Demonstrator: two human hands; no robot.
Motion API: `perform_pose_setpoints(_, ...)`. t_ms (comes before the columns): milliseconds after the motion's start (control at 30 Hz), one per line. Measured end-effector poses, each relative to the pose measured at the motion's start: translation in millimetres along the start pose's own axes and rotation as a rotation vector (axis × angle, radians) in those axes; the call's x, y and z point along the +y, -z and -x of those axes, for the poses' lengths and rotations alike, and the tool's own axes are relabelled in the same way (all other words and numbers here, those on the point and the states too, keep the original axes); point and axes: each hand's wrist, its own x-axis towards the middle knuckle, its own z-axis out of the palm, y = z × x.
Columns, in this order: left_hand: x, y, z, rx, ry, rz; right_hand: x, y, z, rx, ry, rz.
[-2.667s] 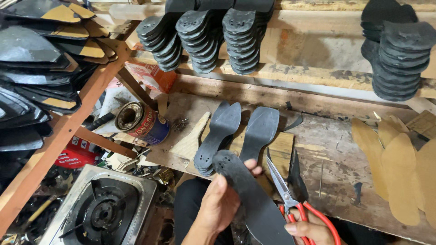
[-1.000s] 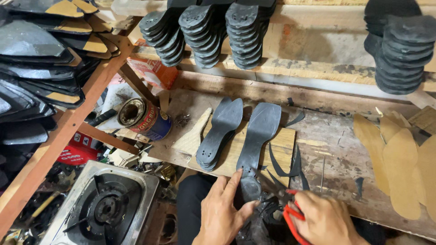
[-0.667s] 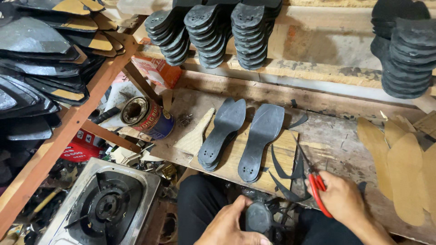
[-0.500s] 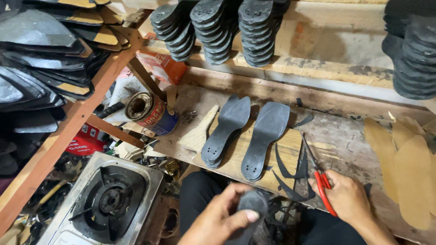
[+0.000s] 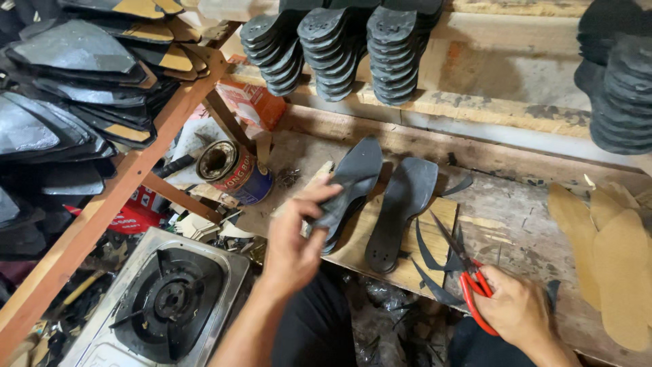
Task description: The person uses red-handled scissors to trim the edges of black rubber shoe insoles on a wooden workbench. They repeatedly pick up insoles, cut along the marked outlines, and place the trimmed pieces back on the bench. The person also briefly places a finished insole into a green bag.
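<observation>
My left hand is up over the workbench, fingers wrapped around the near end of a dark shoe sole. I have it gripped with the thumb on the near side and the fingertips on top, and the sole lies over a second one on the wooden board. My right hand rests low at the bench edge, closed around the red handles of a pair of scissors, whose blades point up and to the left, slightly parted.

Just right of the sole I am gripping lies another dark sole, flat on the same board, heel end toward me. Between that sole and the scissors I see a few thin curved black trimmings scattered on the board edge and the bench.

Left of the board stands an open round tin, tilted on its side among scraps. Below it, near my left forearm, sits a metal gas burner. Along the back ledge three stacks of black soles lean in rows, and a further stack stands at the far right. On the sloping wooden rack at the left lie dark cut pieces. At the right end of the bench lie tan insole shapes.
</observation>
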Motion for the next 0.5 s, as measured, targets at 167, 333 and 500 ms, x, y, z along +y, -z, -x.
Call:
perform_pose_setpoints(167, -6.7, -55.4, 24.0, -0.119, -0.088, 0.019, 4.2, -1.0, 2.8, -0.071, -0.166, -0.123)
perform_pose_setpoints(333, -13.7, -90.2, 40.0, -0.178, -0.109, 0.023, 13.7, 0.1, 3.3, -0.109, -0.359, -0.224)
perform_pose_setpoints(500, -18.9, -108.9, 45.3, -0.229, -0.199, 0.016, 22.7, 0.3, 5.5, 0.03, -0.254, -0.23)
